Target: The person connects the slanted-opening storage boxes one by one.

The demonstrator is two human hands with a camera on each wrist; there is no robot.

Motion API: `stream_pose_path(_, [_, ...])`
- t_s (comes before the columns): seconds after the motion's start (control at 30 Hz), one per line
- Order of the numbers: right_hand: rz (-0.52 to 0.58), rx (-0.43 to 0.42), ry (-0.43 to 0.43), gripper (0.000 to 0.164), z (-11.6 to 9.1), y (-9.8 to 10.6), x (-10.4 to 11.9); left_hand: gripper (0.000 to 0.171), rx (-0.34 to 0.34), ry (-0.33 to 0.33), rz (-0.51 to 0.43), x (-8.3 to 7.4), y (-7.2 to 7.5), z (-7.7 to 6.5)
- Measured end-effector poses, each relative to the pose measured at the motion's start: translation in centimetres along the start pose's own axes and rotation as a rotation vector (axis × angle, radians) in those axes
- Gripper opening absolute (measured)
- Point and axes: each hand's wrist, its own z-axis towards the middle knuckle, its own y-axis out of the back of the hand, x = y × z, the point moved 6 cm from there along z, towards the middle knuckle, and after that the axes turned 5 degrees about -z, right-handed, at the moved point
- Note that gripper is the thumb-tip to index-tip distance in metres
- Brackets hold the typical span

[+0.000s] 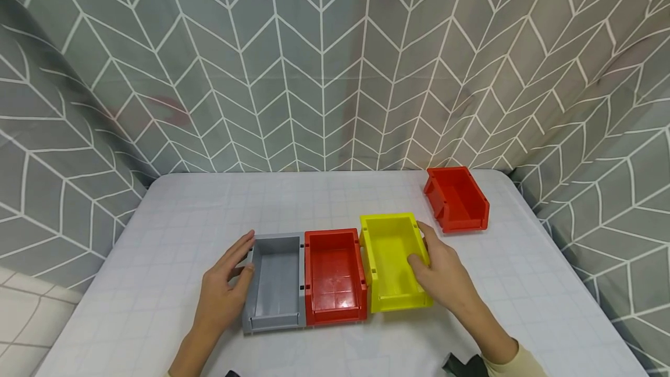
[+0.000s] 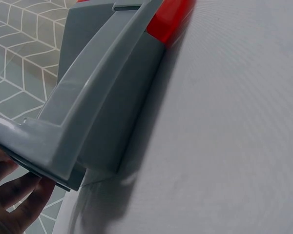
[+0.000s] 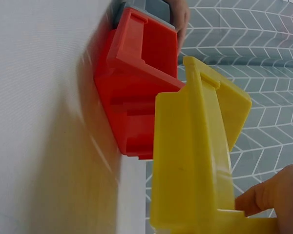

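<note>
From where I stand, the left grip [image 1: 222, 292], wide, touches the left side of the grey bin [image 1: 277, 281], beside a red bin [image 1: 335, 272] on the counter [image 1: 209, 208]. Rightward, the right grip [image 1: 444, 272] pinches the raised yellow bin [image 1: 391, 258]; farther back sits a second red bin [image 1: 460, 198].

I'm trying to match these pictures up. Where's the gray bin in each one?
Head: the gray bin sits in the lower half, a little left of center.
Left wrist: large and close, across the upper left.
Right wrist: only a small part, at the top near the middle.
Shared landmark: the red bin right beside it, seen in the left wrist view only as red patches at the top.
</note>
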Motion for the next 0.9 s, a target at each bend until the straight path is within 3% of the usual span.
stream_pose_path(0.17, [-0.003, 0.020, -0.019, 0.067, 0.2, 0.0, -0.2, 0.056, -0.003, 0.002, -0.001, 0.0, 0.0, -0.1])
stream_pose_path(0.27, [-0.011, -0.011, 0.000, 0.068, 0.2, 0.4, -0.2, 0.055, -0.001, 0.002, 0.000, 0.0, 0.0, -0.1])
stream_pose_path(0.47, [-0.075, -0.134, 0.166, 0.073, 0.2, 1.4, 1.0, 0.054, 0.000, 0.003, 0.011, -0.1, 0.0, -0.1])
stream_pose_path(0.67, [-0.151, -0.057, 0.408, 0.073, 0.4, 0.7, 3.3, 0.053, -0.001, 0.007, 0.008, -0.1, 0.0, -0.1])
stream_pose_path(0.9, [-0.224, 0.022, 0.463, 0.074, 0.7, -0.4, 4.3, 0.053, 0.000, 0.006, 0.004, -0.1, 0.0, -0.1])
